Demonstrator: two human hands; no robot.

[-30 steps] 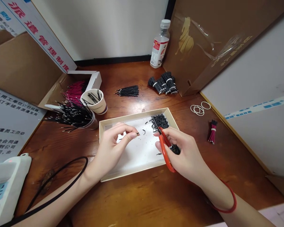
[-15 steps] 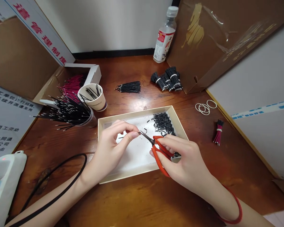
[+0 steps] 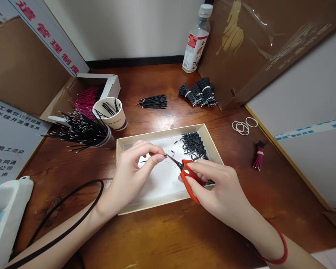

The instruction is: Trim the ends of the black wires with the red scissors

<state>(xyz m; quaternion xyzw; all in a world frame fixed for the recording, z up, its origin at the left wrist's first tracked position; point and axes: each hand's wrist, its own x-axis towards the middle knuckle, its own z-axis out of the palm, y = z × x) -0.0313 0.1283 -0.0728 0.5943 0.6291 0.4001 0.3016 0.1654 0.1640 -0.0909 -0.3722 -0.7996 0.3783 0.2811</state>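
My left hand (image 3: 137,168) pinches a short black wire (image 3: 143,161) between thumb and forefinger, above a shallow cream box (image 3: 162,206) with a white inside. Red-handled scissors (image 3: 189,177) are held in my right hand (image 3: 218,186), their blades nearly closed, with the tips touching the wire's end at my left fingertips. Black cut scraps (image 3: 193,145) lie heaped in the box's back right corner, and a small curled piece rests near the scissor tips. My left fingers hide most of the wire.
At the left stand a clear cup of black wires (image 3: 84,130), a paper cup (image 3: 112,121) and a box of red wires (image 3: 86,99). Behind lie loose black wires (image 3: 154,101), banded bundles (image 3: 198,92) and a bottle (image 3: 196,45). Rubber bands (image 3: 242,127) and a red bundle (image 3: 258,156) lie right.
The scissor handles have come closer together and the blades have closed further at the wire. My left hand keeps its pinch. The whole view has shifted slightly.
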